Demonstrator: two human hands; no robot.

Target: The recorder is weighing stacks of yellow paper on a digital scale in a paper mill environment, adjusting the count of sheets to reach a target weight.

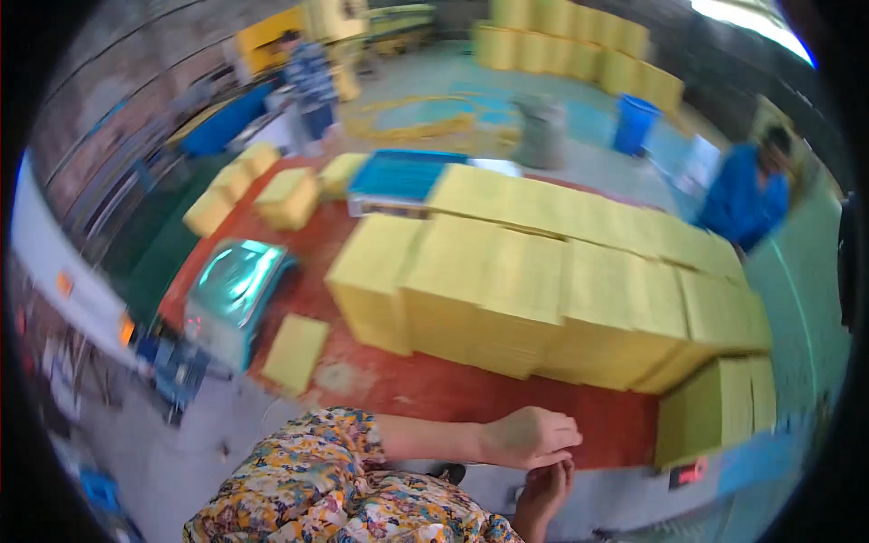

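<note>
My left hand [532,438] reaches across from the left, its fingers curled and pressed together. Just beneath it, my right hand [545,490] comes up from the lower edge with bent fingers. The fingertips of both meet over the front edge of the red table [453,391]. Anything pinched between them is too small or hidden to make out. Behind the hands stand long rows of tall yellow stacks [480,271], seemingly of thin sheets. A flat yellow pad [296,353] lies to the left.
A shiny-topped teal and white device, like a weighing scale [231,294], sits at the table's left. Beyond it are more yellow stacks [288,197] and a blue-topped box [407,178]. One person [747,195] in blue stands right; another [310,80] stands far left. More stacks [674,412] flank the right corner.
</note>
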